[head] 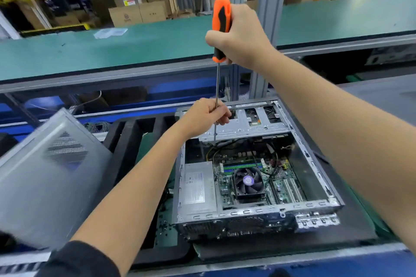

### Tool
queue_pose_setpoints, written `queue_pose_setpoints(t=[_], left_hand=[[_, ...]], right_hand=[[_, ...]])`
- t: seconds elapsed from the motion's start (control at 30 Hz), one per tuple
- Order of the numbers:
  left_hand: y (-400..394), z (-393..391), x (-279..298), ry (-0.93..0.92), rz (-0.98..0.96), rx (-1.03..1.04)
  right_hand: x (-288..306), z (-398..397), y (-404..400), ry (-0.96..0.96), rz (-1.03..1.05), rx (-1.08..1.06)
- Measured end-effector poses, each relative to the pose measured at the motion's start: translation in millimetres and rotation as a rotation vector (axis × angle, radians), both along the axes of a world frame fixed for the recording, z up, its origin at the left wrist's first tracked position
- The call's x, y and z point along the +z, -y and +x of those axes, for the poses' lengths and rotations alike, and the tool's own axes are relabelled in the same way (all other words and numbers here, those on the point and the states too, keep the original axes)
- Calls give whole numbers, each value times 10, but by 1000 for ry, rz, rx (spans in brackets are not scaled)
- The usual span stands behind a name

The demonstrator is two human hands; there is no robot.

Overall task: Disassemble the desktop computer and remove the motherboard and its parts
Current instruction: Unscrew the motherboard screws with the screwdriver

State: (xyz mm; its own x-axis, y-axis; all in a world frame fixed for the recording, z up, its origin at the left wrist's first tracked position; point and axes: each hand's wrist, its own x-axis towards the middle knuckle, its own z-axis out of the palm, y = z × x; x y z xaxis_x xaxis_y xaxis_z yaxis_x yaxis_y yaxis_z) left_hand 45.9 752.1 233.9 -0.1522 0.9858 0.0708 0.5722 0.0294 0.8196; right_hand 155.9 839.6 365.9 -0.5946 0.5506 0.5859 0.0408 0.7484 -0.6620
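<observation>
At the far edge of the open grey metal desktop computer case (pixel 258 168), I hold the long orange-and-black-handled screwdriver (pixel 221 29) upright: my right hand (pixel 238 36) grips the handle, my left hand (pixel 207 114) pinches the thin steel shaft low down. The shaft's long axis runs straight down, its tip at the silver drive cage (pixel 245 126). The green motherboard with its black fan (pixel 247 180) lies below and nearer me, left hand closer. The power supply's label is too blurred to read

One open computer case (pixel 256 213), one motherboard (pixel 245 184), one cooler fan (pixel 248 181), one power supply (pixel 198 189). One screwdriver (pixel 221 29), two hands (pixel 208 114). One loose side panel (pixel 45 177).
</observation>
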Motion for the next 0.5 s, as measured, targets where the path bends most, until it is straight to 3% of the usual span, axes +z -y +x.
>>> queue_pose_setpoints(t=[0.3,0.5], left_hand=[[-477,515,-670,-328,-153,-76],[-628,764,-1051,-482,-309,-259]], right_hand=[[-380,686,-495,93,-38,-22],[-630,975,-806,130,-81,-10]])
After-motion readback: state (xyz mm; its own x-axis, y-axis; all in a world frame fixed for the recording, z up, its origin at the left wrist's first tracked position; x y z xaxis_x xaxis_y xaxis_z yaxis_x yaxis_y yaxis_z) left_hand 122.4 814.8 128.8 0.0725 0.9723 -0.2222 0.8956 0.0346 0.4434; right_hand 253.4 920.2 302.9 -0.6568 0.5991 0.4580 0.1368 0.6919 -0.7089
